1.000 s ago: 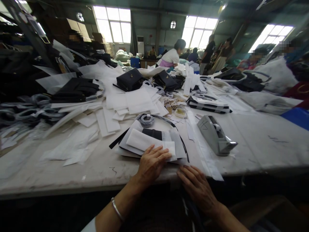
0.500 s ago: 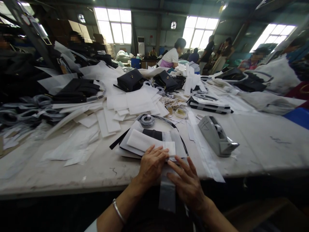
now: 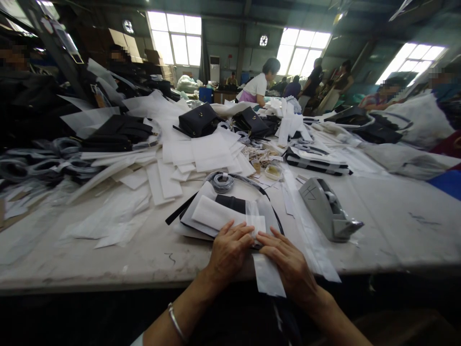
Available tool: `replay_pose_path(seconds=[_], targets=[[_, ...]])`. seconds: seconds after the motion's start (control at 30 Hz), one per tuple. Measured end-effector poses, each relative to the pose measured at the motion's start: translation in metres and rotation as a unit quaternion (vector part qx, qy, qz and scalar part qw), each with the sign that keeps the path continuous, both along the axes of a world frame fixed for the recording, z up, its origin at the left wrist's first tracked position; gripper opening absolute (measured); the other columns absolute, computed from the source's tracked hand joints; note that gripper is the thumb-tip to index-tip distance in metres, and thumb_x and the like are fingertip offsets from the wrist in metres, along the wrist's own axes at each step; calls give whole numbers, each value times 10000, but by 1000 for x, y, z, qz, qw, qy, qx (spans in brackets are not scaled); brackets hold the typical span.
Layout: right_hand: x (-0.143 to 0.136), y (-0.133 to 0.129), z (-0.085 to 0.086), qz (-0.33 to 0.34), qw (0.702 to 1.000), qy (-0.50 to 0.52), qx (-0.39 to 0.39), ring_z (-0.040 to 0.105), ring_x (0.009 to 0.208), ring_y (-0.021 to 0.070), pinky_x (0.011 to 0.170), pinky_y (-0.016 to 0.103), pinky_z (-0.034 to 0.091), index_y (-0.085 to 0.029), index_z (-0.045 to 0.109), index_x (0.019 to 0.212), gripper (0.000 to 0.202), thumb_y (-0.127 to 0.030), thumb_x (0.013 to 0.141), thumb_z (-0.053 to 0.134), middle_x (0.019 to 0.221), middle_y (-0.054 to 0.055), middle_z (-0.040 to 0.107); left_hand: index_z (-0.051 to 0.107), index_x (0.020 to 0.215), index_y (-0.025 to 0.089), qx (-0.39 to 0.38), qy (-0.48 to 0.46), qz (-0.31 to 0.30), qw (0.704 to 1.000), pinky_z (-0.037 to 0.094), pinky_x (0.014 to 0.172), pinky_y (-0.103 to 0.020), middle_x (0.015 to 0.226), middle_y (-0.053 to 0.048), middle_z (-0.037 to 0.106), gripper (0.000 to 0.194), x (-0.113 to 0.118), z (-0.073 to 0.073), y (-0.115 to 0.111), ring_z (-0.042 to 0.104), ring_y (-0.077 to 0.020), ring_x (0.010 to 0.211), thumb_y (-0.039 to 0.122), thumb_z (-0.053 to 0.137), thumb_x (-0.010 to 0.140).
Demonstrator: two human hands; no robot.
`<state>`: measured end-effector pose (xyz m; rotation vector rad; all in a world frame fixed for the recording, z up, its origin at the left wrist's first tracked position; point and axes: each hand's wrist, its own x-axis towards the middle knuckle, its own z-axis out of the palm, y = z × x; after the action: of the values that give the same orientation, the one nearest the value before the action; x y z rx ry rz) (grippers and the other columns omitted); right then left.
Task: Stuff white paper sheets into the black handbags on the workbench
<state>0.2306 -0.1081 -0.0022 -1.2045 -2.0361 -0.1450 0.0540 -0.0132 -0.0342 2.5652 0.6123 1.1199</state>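
A black handbag (image 3: 184, 217) lies before me at the table's front edge, its front covered by white sheets and a folded strip of white foam (image 3: 212, 213). A coiled, wrapped strap (image 3: 221, 181) rests at its top. My left hand (image 3: 230, 252) lies with fingers stretched across the foam strip's lower right part. Beside it, my right hand (image 3: 290, 262) rests its extended fingertips on the bag's lower right edge. A translucent plastic strip (image 3: 268, 276) hangs from the bag over the table edge, near my right palm. The hands cover part of the bag's lower edge.
A grey tape dispenser (image 3: 326, 209) stands to the right, beside a long plastic strip (image 3: 313, 250). White foam sheets (image 3: 211, 149), black bags (image 3: 198, 120) and wrapped coils (image 3: 54, 163) crowd the table behind and left. Several people are farther back.
My right hand has moved up onto the bag's lower edge, beside my left. The hanging plastic strip has swung to the right. My left hand keeps its place on the foam.
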Motion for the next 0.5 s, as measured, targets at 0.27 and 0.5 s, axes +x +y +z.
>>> replay_pose_path(seconds=[0.27,0.5], targets=[[-2,-6,6,-10,999,-33,-5,686,1114,194,1105,429,469,-201,635,992,283,-18,905,437,1212,104,716,625,904,232,-26,-59,-16,998,370,1112,-377,973,16,742,244,-4,-1,-1,659,-157,1089,104,426,962],[2,13,14,12,999,-35,-6,699,1079,206,1123,443,442,-184,641,1048,284,-18,900,464,1130,94,743,641,984,241,-4,-32,-34,999,387,1100,-362,978,9,737,189,-9,-2,-3,649,-171,1083,119,498,958]])
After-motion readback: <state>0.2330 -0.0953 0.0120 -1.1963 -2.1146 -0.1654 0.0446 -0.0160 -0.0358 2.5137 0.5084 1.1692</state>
